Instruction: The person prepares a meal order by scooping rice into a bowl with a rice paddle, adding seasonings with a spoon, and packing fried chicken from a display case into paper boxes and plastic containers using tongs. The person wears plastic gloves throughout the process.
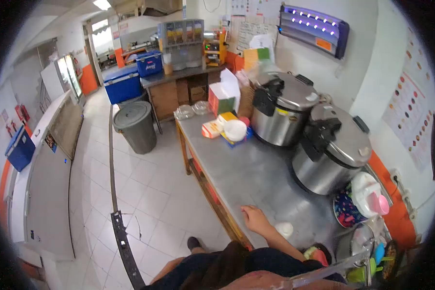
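My right hand lies flat on the steel table near its front edge, fingers slightly apart, holding nothing. A small white cup stands just right of my wrist. My left hand is out of sight. A long metal strip crosses the bottom edge of the view over my dark clothing; what holds it is hidden.
Two big steel rice cookers stand along the wall. A white bowl and small boxes sit at the table's far end. Dishes and a white-pink container crowd the right. A grey bin and blue coolers stand on the tiled floor.
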The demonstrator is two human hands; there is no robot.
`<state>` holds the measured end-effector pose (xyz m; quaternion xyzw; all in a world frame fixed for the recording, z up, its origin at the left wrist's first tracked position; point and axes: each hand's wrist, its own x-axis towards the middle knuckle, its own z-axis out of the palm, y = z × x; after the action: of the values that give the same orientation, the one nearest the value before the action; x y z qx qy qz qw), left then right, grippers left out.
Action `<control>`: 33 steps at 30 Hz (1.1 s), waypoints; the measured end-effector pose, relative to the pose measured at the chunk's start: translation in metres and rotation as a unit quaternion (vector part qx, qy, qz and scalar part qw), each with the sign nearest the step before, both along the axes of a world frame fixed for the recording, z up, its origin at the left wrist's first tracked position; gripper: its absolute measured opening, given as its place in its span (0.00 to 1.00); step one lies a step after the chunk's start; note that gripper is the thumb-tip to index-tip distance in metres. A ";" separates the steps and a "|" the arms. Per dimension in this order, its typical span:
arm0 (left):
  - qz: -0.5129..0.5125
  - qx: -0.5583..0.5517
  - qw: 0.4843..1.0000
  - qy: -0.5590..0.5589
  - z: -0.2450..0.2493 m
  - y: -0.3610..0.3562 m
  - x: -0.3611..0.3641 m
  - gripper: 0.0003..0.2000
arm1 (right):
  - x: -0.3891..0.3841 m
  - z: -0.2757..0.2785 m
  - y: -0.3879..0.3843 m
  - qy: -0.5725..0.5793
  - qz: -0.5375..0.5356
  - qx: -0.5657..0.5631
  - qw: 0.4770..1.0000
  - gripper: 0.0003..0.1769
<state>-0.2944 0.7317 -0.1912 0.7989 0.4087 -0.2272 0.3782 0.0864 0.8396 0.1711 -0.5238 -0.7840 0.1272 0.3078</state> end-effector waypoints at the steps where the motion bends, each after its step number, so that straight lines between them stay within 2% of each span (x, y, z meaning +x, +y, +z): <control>1: 0.050 -0.001 0.999 -0.017 0.005 -0.004 -0.034 0.19 | -0.015 0.005 0.025 -0.024 -0.004 -0.008 1.000 0.14; 3: 0.146 -0.009 0.988 -0.050 0.016 0.009 -0.087 0.19 | -0.043 0.016 0.076 -0.044 -0.013 -0.018 0.999 0.15; 5: 0.241 -0.027 0.966 -0.087 0.014 0.042 -0.115 0.20 | -0.063 0.030 0.124 0.013 -0.072 -0.104 0.992 0.16; 8: 0.379 -0.045 0.914 -0.136 0.020 0.106 -0.154 0.20 | -0.080 0.051 0.203 0.033 -0.100 -0.097 0.990 0.17; 9: 0.377 -0.047 0.916 -0.132 0.038 0.113 -0.158 0.20 | -0.082 0.054 0.231 0.030 -0.123 -0.092 0.988 0.18; 10: 0.364 0.003 0.928 -0.082 0.056 0.125 -0.163 0.20 | -0.081 0.062 0.255 0.022 -0.115 -0.009 0.993 0.19; 11: 0.346 0.053 0.936 -0.032 0.136 0.159 -0.144 0.21 | -0.079 0.068 0.279 0.014 -0.108 0.073 0.991 0.20; 15: 0.359 0.015 0.931 -0.058 0.136 0.229 -0.169 0.20 | -0.054 0.113 0.385 0.046 -0.159 0.145 0.976 0.27; 17: 0.355 0.008 0.935 -0.014 0.135 0.269 -0.176 0.21 | -0.043 0.134 0.447 0.025 -0.222 0.310 0.924 0.28; 18: 0.428 0.009 0.898 -0.097 0.108 0.281 -0.188 0.20 | -0.034 0.144 0.478 0.030 -0.249 0.310 0.917 0.29; 20: 0.429 0.024 0.898 -0.097 0.110 0.333 -0.198 0.19 | -0.015 0.154 0.536 0.041 -0.286 0.312 0.905 0.30; 22: 0.436 0.056 0.892 -0.107 0.120 0.395 -0.205 0.18 | 0.013 0.152 0.596 -0.008 -0.388 0.269 0.882 0.32; 23: 0.441 0.068 0.888 -0.114 0.125 0.420 -0.204 0.18 | 0.036 0.149 0.628 -0.006 -0.396 0.269 0.878 0.32; 25: 0.449 0.083 0.883 -0.109 0.140 0.445 -0.218 0.17 | 0.060 0.128 0.663 -0.016 -0.428 0.078 0.900 0.32; 26: 0.450 0.092 0.881 -0.111 0.148 0.461 -0.222 0.16 | 0.066 0.128 0.669 -0.023 -0.443 0.004 0.896 0.28; 27: 0.450 0.099 0.880 -0.114 0.157 0.476 -0.225 0.16 | 0.061 0.133 0.666 -0.019 -0.455 -0.003 0.890 0.28; 28: 0.448 0.106 0.879 -0.120 0.166 0.494 -0.225 0.15 | 0.054 0.140 0.658 0.008 -0.472 0.097 0.876 0.24; 30: 0.477 0.160 0.840 -0.204 0.241 0.553 -0.189 0.09 | 0.021 0.172 0.624 0.038 -0.486 0.301 0.820 0.12; 32: 0.391 0.352 0.807 -0.268 0.284 0.606 -0.146 0.06 | -0.004 0.187 0.590 0.108 -0.416 0.465 0.774 0.09; 33: 0.387 0.353 0.782 -0.336 0.302 0.632 -0.120 0.05 | -0.007 0.181 0.570 0.149 -0.407 0.451 0.780 0.08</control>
<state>-0.4143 1.3634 0.1103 0.6771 0.5821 0.3816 0.2389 0.0793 1.4101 0.3519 -0.5696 -0.4100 -0.3016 0.6453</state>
